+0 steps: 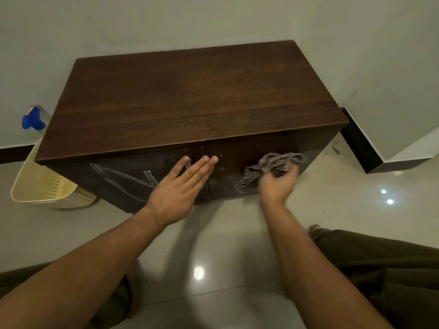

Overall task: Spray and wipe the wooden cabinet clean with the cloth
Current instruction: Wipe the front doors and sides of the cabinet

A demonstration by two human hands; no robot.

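A low dark wooden cabinet stands on the floor against the wall, its two front doors facing me. My right hand grips a crumpled grey patterned cloth and presses it on the right door; hand and cloth are blurred. Flat against the front rests my left hand, fingers straight and together over the seam between the doors, holding nothing. A spray bottle with a blue head stands on the floor past the cabinet's left end, partly hidden by it.
A cream perforated plastic basket lies at the cabinet's left front corner. A black skirting and a wall corner stick out at the right. Glossy light floor tiles lie in front. My knees in dark trousers flank the lower edge.
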